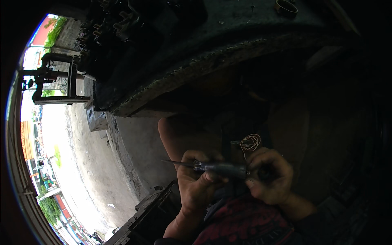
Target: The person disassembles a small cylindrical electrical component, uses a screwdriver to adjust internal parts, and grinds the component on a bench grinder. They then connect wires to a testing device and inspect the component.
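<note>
A dark cylindrical tool (pixel 223 169) with a thin pointed rod lies almost level between my hands, its tip toward the left. It looks like a soldering iron or a screwdriver; the dim light does not settle which. My left hand (pixel 194 183) is closed around its front part, near the base of the rod. At the other end, the fingers of my right hand (pixel 271 175) are bent and pinch the rear of the tool. A small loop of thin coppery wire (pixel 251 141) rises just beyond my right fingers, with a small green piece beside it; its far attachment is hidden.
Beyond my hands stands a worn dark workbench (pixel 171 69) with a chipped edge. Dark metal parts (pixel 118 26) crowd its left side, and a ring (pixel 286 8) lies at the far right. A metal frame (pixel 61 79) juts out left, above bright concrete ground (pixel 94 159). My bare knee (pixel 165 132) is beneath.
</note>
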### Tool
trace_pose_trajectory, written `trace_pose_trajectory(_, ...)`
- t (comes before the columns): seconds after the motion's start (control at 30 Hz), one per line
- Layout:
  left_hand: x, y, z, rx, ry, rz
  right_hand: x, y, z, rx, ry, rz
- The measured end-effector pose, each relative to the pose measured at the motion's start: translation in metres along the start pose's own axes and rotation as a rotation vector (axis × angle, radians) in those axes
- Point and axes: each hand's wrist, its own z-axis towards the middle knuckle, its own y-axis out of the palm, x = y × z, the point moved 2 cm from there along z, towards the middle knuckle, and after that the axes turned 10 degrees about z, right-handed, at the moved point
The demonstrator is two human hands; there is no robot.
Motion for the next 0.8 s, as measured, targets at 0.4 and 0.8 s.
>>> trace_pose_trajectory(0.4, 0.003, 0.001, -0.002, 0.004, 0.061, 0.041, 0.007, -0.003, -0.001, -0.022, -0.085, -0.059)
trace_pose_trajectory(0.8, -0.004, -0.007, -0.002, 0.006, -0.156, -0.074, -0.01, 0.01, 0.011, 0.008, -0.063, -0.128)
